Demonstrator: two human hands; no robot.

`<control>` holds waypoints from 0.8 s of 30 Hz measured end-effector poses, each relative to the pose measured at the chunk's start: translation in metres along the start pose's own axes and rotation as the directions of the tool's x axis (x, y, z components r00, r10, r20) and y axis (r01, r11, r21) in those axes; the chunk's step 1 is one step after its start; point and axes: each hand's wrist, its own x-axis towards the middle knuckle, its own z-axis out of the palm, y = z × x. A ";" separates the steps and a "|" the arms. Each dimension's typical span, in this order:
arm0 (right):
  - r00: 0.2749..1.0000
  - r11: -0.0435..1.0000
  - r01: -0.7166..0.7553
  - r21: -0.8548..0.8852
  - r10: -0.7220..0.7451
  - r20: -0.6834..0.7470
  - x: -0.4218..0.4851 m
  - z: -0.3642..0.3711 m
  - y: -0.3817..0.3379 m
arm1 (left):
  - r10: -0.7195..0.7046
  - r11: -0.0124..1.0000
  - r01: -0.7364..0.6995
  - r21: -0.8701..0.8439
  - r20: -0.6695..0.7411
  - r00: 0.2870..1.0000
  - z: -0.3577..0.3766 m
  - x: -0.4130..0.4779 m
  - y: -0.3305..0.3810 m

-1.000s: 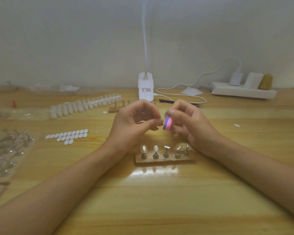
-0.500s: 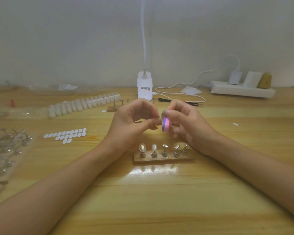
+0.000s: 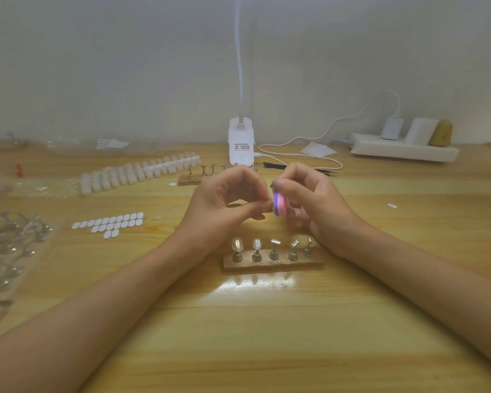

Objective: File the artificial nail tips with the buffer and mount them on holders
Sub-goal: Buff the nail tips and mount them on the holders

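Left hand [image 3: 227, 205]: fingers curled, thumb and forefinger pinched together against the buffer [image 3: 278, 204]. What they pinch is too small to make out; judged to be a nail tip. Right hand [image 3: 312, 202]: thumb and fingers closed round the buffer, a purple-and-pink block held on edge, its face turned toward your left fingertips. Both hands are raised above the table [image 3: 267, 336], touching at the buffer. Stand [image 3: 272, 263]: a wooden bar lying just nearer to you than the hands, long axis running left to right, with five upright holders. The two leftmost carry mounted tips [image 3: 236, 243]; the third [image 3: 274, 243], fourth and fifth are bare. The third holder sits almost directly below the buffer, between your hands. The left fingertips look the nearer, so mounting likely calls for a short drop down and toward you. Strip of unused tips [image 3: 139, 173] and adhesive pads [image 3: 111, 222]: well apart, to your left. Lamp base [image 3: 241, 146]: behind the hands.
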 end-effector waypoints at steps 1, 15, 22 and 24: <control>0.999 1.000 0.009 -0.012 -0.009 -0.038 0.000 0.000 0.000 | -0.003 1.000 0.003 -0.006 -0.003 1.000 0.000 0.000 0.000; 0.998 0.999 0.029 0.028 -0.027 -0.049 0.000 0.002 0.000 | -0.054 0.995 0.052 -0.084 -0.030 0.998 -0.002 0.000 -0.001; 0.998 0.999 0.049 0.012 -0.049 0.033 -0.001 0.000 0.002 | -0.079 0.988 0.072 -0.136 -0.047 0.996 -0.004 0.000 -0.001; 0.994 0.997 0.055 0.053 -0.049 -0.102 0.000 -0.002 0.001 | -0.082 0.989 0.076 -0.130 -0.047 0.995 -0.005 0.000 -0.002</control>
